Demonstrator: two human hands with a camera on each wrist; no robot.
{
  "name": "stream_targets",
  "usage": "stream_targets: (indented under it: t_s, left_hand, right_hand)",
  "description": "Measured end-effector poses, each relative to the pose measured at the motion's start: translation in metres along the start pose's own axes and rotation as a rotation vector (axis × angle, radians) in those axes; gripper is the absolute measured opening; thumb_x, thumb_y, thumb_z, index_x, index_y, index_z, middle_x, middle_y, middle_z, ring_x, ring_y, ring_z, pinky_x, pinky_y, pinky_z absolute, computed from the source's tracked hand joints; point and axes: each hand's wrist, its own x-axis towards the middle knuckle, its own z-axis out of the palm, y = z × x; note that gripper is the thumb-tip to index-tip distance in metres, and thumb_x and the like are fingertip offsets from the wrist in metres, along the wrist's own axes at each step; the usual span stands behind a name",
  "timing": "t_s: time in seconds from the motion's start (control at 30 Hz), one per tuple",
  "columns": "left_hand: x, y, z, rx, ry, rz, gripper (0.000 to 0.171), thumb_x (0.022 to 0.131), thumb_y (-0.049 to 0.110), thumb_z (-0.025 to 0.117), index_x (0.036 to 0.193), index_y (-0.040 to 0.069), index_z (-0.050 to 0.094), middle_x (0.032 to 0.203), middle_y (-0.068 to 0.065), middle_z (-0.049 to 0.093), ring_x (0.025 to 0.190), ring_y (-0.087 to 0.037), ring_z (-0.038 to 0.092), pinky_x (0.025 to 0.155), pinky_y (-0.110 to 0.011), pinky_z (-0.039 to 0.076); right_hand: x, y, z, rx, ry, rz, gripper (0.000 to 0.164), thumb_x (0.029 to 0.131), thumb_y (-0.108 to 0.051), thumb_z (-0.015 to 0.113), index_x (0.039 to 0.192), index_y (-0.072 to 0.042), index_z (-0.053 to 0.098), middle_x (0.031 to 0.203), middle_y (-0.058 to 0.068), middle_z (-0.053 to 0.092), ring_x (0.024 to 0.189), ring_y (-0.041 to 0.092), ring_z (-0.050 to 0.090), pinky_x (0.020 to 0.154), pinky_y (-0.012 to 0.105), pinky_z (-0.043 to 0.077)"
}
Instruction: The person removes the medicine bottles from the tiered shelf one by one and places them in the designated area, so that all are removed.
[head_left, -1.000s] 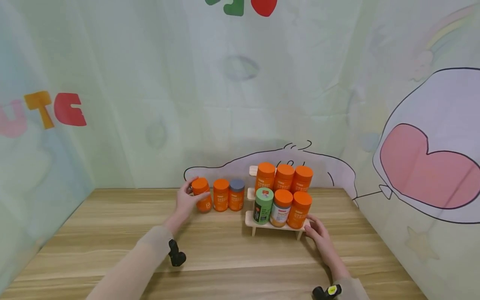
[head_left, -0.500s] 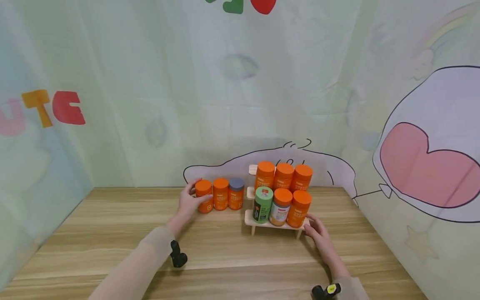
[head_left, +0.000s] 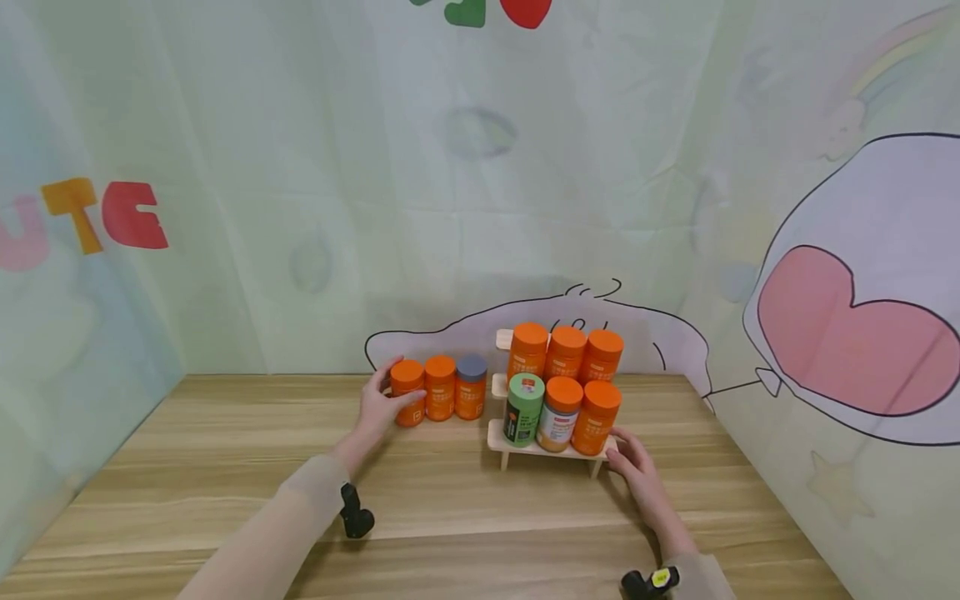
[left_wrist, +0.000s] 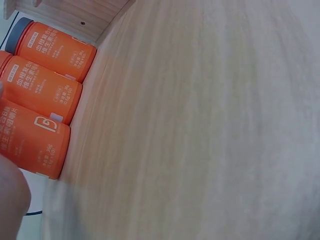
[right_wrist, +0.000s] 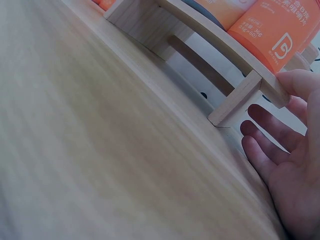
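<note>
In the head view, my left hand (head_left: 375, 410) holds an orange jar (head_left: 407, 383), thumb across its front and fingers behind. It stands upright at the left end of a row of three, beside another orange jar (head_left: 440, 396) and an orange jar with a grey-blue lid (head_left: 471, 396). My right hand (head_left: 639, 473) pinches the right end of a tiered wooden rack (head_left: 517, 451) between thumb and index finger; the right wrist view shows its other fingers loosely curled below the shelf. On the front tier stand a green jar (head_left: 523, 412), a white-labelled jar (head_left: 558, 421) and an orange jar (head_left: 596, 421).
Three more orange jars, among them the left one (head_left: 528, 354), stand on a higher tier. The wood-grain table (head_left: 450, 517) reaches back to a printed curtain (head_left: 337, 208), which also hangs along both sides.
The left hand has brought its jar to the right and set it straight, close against the row. The right hand stays at the rack's end.
</note>
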Motion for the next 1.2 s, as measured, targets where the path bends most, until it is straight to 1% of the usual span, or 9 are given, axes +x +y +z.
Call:
stream_targets:
  t_s: [0.13, 0.27, 0.43, 0.57, 0.67, 0.87, 1.0, 1.1, 1.2]
  left_hand:
    - [0.000, -0.001, 0.000, -0.001, -0.027, 0.015, 0.084, 0.082, 0.008, 0.079, 0.152, 0.008, 0.033, 0.152, -0.019, 0.039, 0.136, -0.036, 0.040, 0.116, -0.051, 0.032]
    - [-0.002, 0.002, -0.002, -0.002, -0.057, 0.008, 0.097, 0.081, 0.009, 0.079, 0.157, 0.011, 0.018, 0.160, -0.018, 0.025, 0.145, -0.037, 0.027, 0.120, -0.053, 0.021]
    - [-0.002, 0.015, -0.002, -0.021, -0.024, 0.016, 0.102, 0.082, 0.013, 0.079, 0.158, 0.015, 0.013, 0.164, -0.012, 0.015, 0.151, -0.033, 0.012, 0.122, -0.053, 0.012]
    - [0.001, 0.031, -0.002, -0.007, 0.025, 0.021, 0.100, 0.082, 0.018, 0.080, 0.158, 0.020, 0.015, 0.165, -0.006, 0.011, 0.152, -0.031, 0.007, 0.121, -0.057, 0.008]
    - [0.004, 0.045, 0.000, -0.012, 0.028, 0.039, 0.099, 0.083, 0.021, 0.079, 0.158, 0.024, 0.015, 0.165, -0.002, 0.007, 0.152, -0.030, 0.005, 0.120, -0.060, 0.006]
    - [0.010, 0.077, 0.011, -0.059, -0.013, 0.114, 0.097, 0.085, 0.020, 0.075, 0.158, 0.024, 0.012, 0.165, 0.001, 0.005, 0.152, -0.027, 0.003, 0.121, -0.058, 0.005]
    - [0.005, 0.106, 0.024, -0.113, -0.063, 0.134, 0.098, 0.085, 0.013, 0.075, 0.159, 0.019, 0.010, 0.166, -0.002, 0.003, 0.152, -0.029, 0.000, 0.121, -0.057, 0.004]
    - [0.005, 0.118, 0.038, -0.146, -0.145, 0.157, 0.114, 0.076, 0.038, 0.083, 0.159, 0.019, 0.006, 0.166, -0.004, -0.002, 0.151, -0.037, -0.001, 0.120, -0.060, 0.007]
    - [0.010, 0.117, 0.053, -0.167, -0.260, 0.179, 0.135, 0.058, 0.064, 0.084, 0.158, 0.026, 0.002, 0.166, -0.005, -0.006, 0.150, -0.043, 0.001, 0.118, -0.063, 0.012]
  right_hand:
    - [0.000, 0.000, 0.000, -0.003, 0.003, 0.004, 0.043, 0.101, -0.008, 0.050, 0.140, 0.006, 0.039, 0.114, 0.005, 0.057, 0.092, -0.002, 0.057, 0.082, 0.018, 0.051]
    - [0.000, 0.001, 0.001, -0.007, 0.003, 0.012, 0.043, 0.101, -0.008, 0.050, 0.140, 0.006, 0.040, 0.117, 0.009, 0.057, 0.092, -0.002, 0.057, 0.083, 0.019, 0.051]
    - [-0.001, 0.000, 0.001, -0.012, 0.000, 0.004, 0.044, 0.101, -0.008, 0.049, 0.141, 0.007, 0.039, 0.120, 0.013, 0.056, 0.092, -0.003, 0.056, 0.083, 0.019, 0.052]
    - [-0.001, 0.000, 0.001, -0.012, 0.000, -0.006, 0.043, 0.101, -0.010, 0.049, 0.140, 0.007, 0.040, 0.121, 0.013, 0.056, 0.093, -0.003, 0.056, 0.083, 0.018, 0.051]
    - [-0.001, 0.002, 0.001, -0.019, 0.010, -0.014, 0.043, 0.101, -0.011, 0.050, 0.139, 0.007, 0.041, 0.119, 0.009, 0.056, 0.093, -0.003, 0.056, 0.082, 0.017, 0.051]
    - [-0.001, 0.003, 0.002, -0.019, 0.011, -0.024, 0.043, 0.101, -0.011, 0.051, 0.138, 0.008, 0.041, 0.117, 0.004, 0.057, 0.094, -0.003, 0.057, 0.082, 0.017, 0.051]
    - [-0.002, 0.002, 0.002, -0.017, 0.001, -0.019, 0.044, 0.101, -0.009, 0.050, 0.140, 0.007, 0.040, 0.125, 0.016, 0.055, 0.094, -0.004, 0.056, 0.083, 0.017, 0.051]
    - [-0.002, 0.001, 0.002, -0.012, -0.001, -0.015, 0.044, 0.101, -0.008, 0.049, 0.141, 0.007, 0.039, 0.131, 0.024, 0.051, 0.095, -0.006, 0.055, 0.083, 0.017, 0.051]
    - [-0.002, 0.000, 0.001, -0.013, 0.007, -0.018, 0.044, 0.101, -0.009, 0.050, 0.140, 0.008, 0.039, 0.128, 0.020, 0.053, 0.095, -0.006, 0.055, 0.083, 0.017, 0.051]
